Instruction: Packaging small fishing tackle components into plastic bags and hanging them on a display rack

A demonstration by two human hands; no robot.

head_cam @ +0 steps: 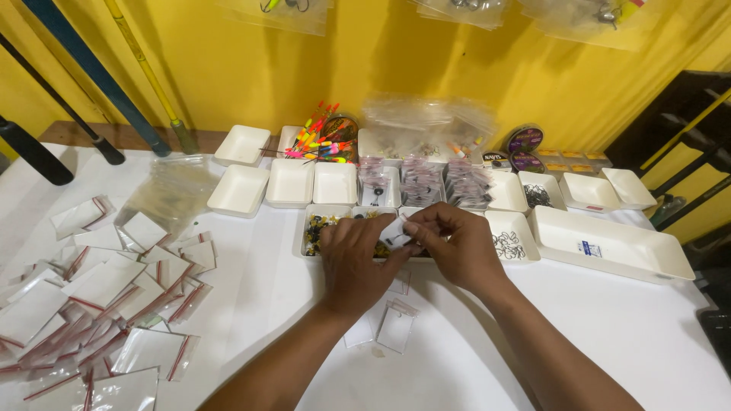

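Note:
My left hand (pixel 356 262) and my right hand (pixel 454 245) meet over the middle of a white table (pixel 624 335), both pinching one small clear zip bag (pixel 395 231) with a white card in it. The bag is held just above a white tray of small yellow and black tackle pieces (pixel 314 230). Below my hands several small zip bags (pixel 395 326) lie flat on the table.
A large pile of red-striped zip bags (pixel 99 304) covers the left side. Rows of white trays (pixel 290 183) stand behind, some holding hooks (pixel 509 245) or packets. A long tray (pixel 609 245) sits at right. Bright floats (pixel 324 141), line spools (pixel 524 141) and rods (pixel 84 84) are at the back.

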